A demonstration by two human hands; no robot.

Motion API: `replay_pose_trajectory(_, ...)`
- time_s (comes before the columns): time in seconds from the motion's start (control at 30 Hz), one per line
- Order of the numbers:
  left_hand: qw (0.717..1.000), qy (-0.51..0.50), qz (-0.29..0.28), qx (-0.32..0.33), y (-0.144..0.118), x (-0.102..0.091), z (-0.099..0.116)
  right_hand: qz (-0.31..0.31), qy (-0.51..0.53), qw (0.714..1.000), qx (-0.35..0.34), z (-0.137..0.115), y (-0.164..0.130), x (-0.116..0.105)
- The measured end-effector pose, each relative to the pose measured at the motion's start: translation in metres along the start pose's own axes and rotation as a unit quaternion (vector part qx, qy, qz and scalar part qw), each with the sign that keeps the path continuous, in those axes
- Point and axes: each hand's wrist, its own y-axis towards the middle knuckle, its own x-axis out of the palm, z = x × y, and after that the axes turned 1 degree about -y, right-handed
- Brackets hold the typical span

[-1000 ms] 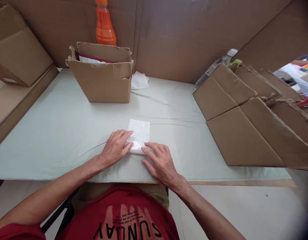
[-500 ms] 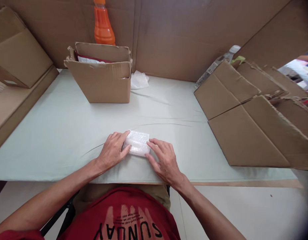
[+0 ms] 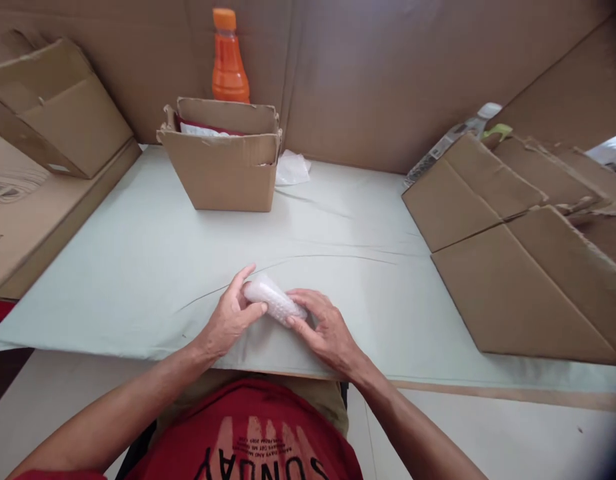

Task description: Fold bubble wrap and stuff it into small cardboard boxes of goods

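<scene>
A small roll of clear bubble wrap (image 3: pixel 273 300) is held between both hands just above the pale green table cover (image 3: pixel 138 267), near the front edge. My left hand (image 3: pixel 233 317) grips its left end with thumb and fingers. My right hand (image 3: pixel 323 327) clasps its right end from below and behind. What the wrap encloses is hidden.
An open cardboard box (image 3: pixel 223 160) with white and red contents stands at the back, an orange bottle (image 3: pixel 228 60) behind it. Flattened cardboard pieces (image 3: pixel 513 233) lie stacked on the right. More cardboard boxes (image 3: pixel 53 113) sit at the left. Loose plastic (image 3: pixel 293 168) lies beside the box.
The bubble wrap lay flat as a sheet; both hands have rolled it up into a tight bundle and lifted it slightly off the table. The camera has shifted left.
</scene>
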Motion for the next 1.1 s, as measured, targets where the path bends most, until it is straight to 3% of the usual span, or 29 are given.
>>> replay_pose_trajectory(0.1, 0.999, 0.032, -0.014, 0.030, 0.000, 0.005, 0.000, -0.015, 0.078, 0.996, 0.041, 0.000, 0.002, -0.008)
replay_pose_trajectory(0.17, 0.995, 0.065, -0.052, 0.049, 0.001, 0.004, 0.000, -0.065, 0.144, 0.986, 0.062, 0.002, 0.007, -0.010)
replay_pose_trajectory(0.27, 0.974, 0.174, -0.081, 0.122, 0.012, -0.006, 0.012, -0.088, 0.189, 0.976, 0.070, 0.004, 0.014, -0.009)
replay_pose_trajectory(0.33, 0.927, 0.284, -0.028, 0.242, 0.029, -0.019, 0.036, -0.046, 0.187, 0.978, 0.079, 0.006, 0.017, -0.011)
replay_pose_trajectory(0.43, 0.786, 0.413, 0.112, 0.446, 0.072, -0.043, 0.091, 0.006, 0.160, 0.983, 0.088, 0.011, 0.014, -0.020)
replay_pose_trajectory(0.5, 0.709, 0.465, 0.181, 0.498, 0.107, -0.058, 0.127, 0.029, 0.126, 0.987, 0.094, 0.013, 0.010, -0.027)
replay_pose_trajectory(0.57, 0.676, 0.506, 0.221, 0.488, 0.142, -0.070, 0.154, 0.062, 0.084, 0.990, 0.091, 0.014, 0.006, -0.033)
replay_pose_trajectory(0.7, 0.684, 0.546, 0.215, 0.433, 0.176, -0.081, 0.172, 0.140, 0.007, 0.989, 0.039, 0.011, 0.001, -0.044)
replay_pose_trajectory(0.77, 0.676, 0.547, 0.183, 0.459, 0.168, -0.081, 0.167, 0.169, -0.026, 0.985, 0.018, 0.008, 0.001, -0.055)
replay_pose_trajectory(0.83, 0.652, 0.545, 0.151, 0.505, 0.143, -0.079, 0.156, 0.203, -0.055, 0.978, 0.008, 0.003, 0.003, -0.070)
replay_pose_trajectory(0.97, 0.611, 0.551, 0.101, 0.559, 0.066, -0.067, 0.131, 0.301, -0.105, 0.948, 0.006, -0.017, 0.015, -0.106)
replay_pose_trajectory(1.1, 0.619, 0.555, 0.025, 0.555, -0.010, -0.052, 0.115, 0.331, -0.138, 0.932, -0.056, -0.064, 0.043, -0.127)
